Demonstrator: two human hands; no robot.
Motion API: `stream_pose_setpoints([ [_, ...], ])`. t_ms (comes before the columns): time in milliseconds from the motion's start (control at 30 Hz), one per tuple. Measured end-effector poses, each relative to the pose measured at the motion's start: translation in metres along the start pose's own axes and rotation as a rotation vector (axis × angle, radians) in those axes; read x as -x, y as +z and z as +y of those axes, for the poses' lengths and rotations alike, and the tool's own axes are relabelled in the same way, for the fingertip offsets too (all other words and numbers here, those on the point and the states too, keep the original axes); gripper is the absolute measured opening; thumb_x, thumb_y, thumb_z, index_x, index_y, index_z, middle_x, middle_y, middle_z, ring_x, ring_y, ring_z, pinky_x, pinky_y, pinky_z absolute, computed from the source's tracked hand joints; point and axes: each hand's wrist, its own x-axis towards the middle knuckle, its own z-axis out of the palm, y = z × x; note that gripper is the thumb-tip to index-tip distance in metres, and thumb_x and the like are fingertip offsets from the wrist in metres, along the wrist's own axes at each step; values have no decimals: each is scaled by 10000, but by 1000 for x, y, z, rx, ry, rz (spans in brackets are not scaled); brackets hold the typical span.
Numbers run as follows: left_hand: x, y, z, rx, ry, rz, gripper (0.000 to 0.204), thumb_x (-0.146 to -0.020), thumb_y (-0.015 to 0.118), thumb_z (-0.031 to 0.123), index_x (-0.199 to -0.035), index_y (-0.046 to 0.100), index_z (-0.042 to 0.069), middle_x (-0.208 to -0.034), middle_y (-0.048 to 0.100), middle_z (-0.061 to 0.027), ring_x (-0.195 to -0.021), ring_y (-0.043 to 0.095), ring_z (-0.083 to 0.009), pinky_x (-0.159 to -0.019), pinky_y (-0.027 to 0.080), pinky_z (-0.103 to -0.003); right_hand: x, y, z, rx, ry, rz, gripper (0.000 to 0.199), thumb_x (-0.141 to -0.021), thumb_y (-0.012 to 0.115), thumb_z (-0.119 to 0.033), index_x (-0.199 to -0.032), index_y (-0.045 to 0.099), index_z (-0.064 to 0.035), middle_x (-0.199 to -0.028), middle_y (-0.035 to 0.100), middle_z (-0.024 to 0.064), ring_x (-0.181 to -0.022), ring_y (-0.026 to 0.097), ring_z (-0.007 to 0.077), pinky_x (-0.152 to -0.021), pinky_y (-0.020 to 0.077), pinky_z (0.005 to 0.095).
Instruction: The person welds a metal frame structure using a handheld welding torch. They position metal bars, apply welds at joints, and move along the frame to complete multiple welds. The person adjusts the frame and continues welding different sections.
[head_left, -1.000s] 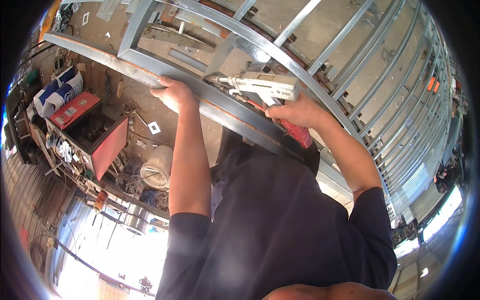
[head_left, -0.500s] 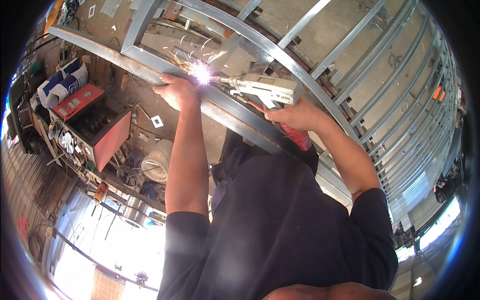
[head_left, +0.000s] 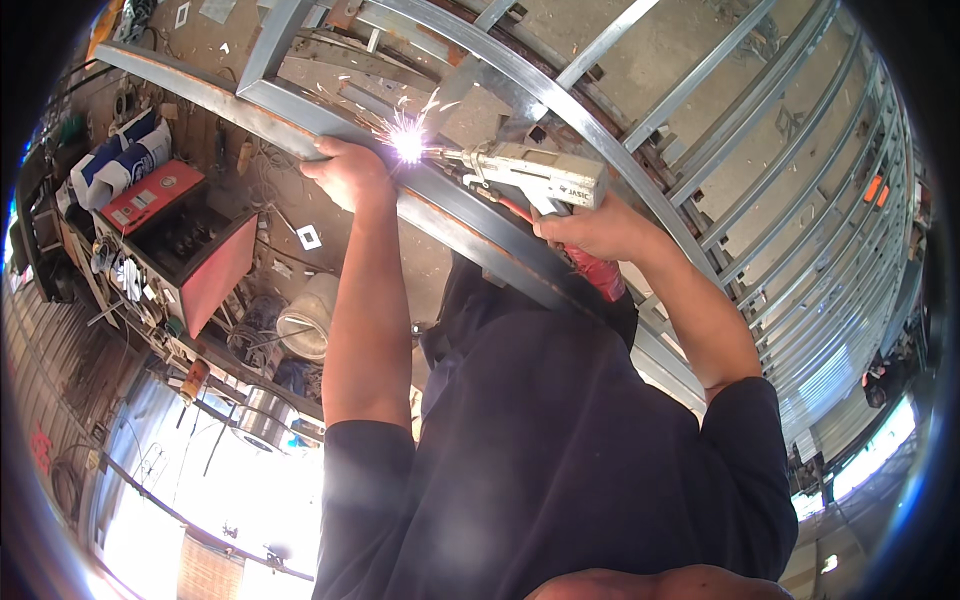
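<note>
My right hand (head_left: pixel 590 230) is wrapped round the grip of a welding gun (head_left: pixel 545 178) with a pale grey body and a red sleeve below. Its nozzle points left at a long grey metal tube (head_left: pixel 470 215). A bright white-violet arc with orange sparks (head_left: pixel 408 142) burns at the tip, and the glare hides the exact contact spot. Just left of the arc, my bare left hand (head_left: pixel 352 178) grips the near edge of the same tube, thumb on top and fingers partly hidden. A shorter grey tube (head_left: pixel 272 55) meets the long one at an angle.
A curved metal frame with many bars (head_left: pixel 690 185) spreads across the right. To the left stands a red-sided box (head_left: pixel 222 275) with an open dark inside, beside blue-and-white sacks (head_left: pixel 130 165). A pale bucket (head_left: pixel 308 320) is near my left forearm.
The arc keeps burning, with its sparks shorter and differently spread. My left hand appears slightly further left; the welding gun has barely moved.
</note>
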Motion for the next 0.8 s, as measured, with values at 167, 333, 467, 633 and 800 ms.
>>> stream_pose_setpoints([
  [167,4,-3,4,-12,-13,-17,728,-1108,344,514,-1554,346,-61,-1348,644,-342,-1158,689,-502,-956,587,-583,7,-2,0,-13,15,-13,254,-869,784,-185,-1033,706,-7,-859,696,43,-768,658,142,-718,557,334],
  [333,0,-1,-1,10,18,-14,717,-1108,344,488,-1515,345,-102,-1306,638,-367,-1124,691,-510,-934,584,-594,44,-18,15,-54,40,84,277,-859,789,-156,-1096,711,-36,-932,709,36,-852,664,133,-795,562,330],
  [467,4,-4,5,-27,-7,-28,720,-1109,337,498,-1525,340,-89,-1310,640,-352,-1136,685,-502,-952,578,-595,72,-37,14,-78,41,29,309,-843,794,-137,-1122,700,-48,-992,706,24,-882,656,129,-826,557,334],
  [633,9,-7,8,8,-27,-39,711,-1110,324,508,-1525,344,-70,-1323,639,-330,-1134,690,-484,-945,588,-585,72,-43,40,-48,2,-19,318,-839,796,-144,-1118,687,-35,-972,692,23,-870,648,131,-808,555,339],
  [800,15,-10,14,-4,-33,-53,710,-1110,320,506,-1522,344,-72,-1322,641,-324,-1116,698,-477,-930,600,-574,66,-35,41,-76,44,-9,335,-851,797,-154,-1126,665,-18,-950,680,28,-803,634,133,-732,548,331],
])
